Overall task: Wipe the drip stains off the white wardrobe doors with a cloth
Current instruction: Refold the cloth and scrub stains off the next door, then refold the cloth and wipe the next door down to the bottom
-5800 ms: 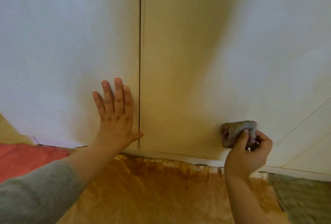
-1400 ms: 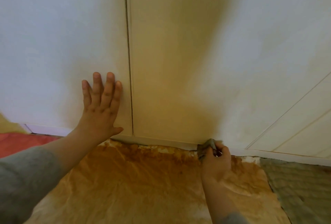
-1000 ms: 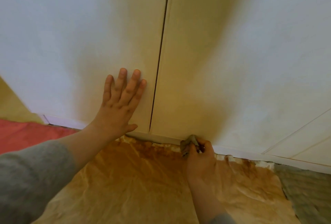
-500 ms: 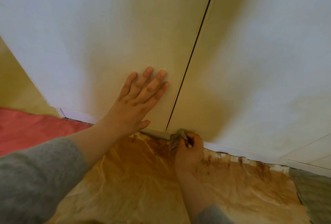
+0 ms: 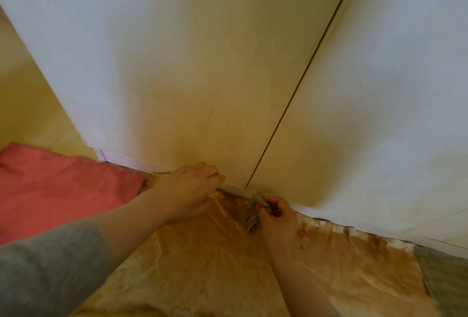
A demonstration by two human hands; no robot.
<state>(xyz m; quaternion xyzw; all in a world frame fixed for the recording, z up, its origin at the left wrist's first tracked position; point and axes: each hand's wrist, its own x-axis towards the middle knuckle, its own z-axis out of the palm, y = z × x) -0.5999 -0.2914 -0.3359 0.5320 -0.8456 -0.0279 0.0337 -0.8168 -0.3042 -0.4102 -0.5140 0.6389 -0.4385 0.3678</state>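
The two flat white wardrobe doors (image 5: 177,63) fill the upper part of the frame. A thin dark seam (image 5: 304,76) runs between them from the upper right down to the lower centre.

Just right of where the seam ends, the right hand (image 5: 277,218) has its fingers clenched round a small crumpled grey cloth (image 5: 253,211). The upper end of the cloth touches the narrow white plinth strip (image 5: 329,215) under the doors.

The left hand (image 5: 190,187) sits just left of the seam's foot, at the bottom edge of the left-hand door. Its back faces up and its fingers are bent toward the plinth. I cannot tell from this angle whether they grasp the door's lower edge or only rest against it. A grey sleeve (image 5: 45,271) covers the left forearm in the lower left corner.

Below both hands a crumpled sheet of brown-stained paper (image 5: 215,273) is spread over the floor, up against the plinth. A piece of red fabric (image 5: 50,185) lies at the left edge of the frame, touching the paper. A grey-green textile (image 5: 448,276) shows in the lower right corner, beside the paper's far edge.
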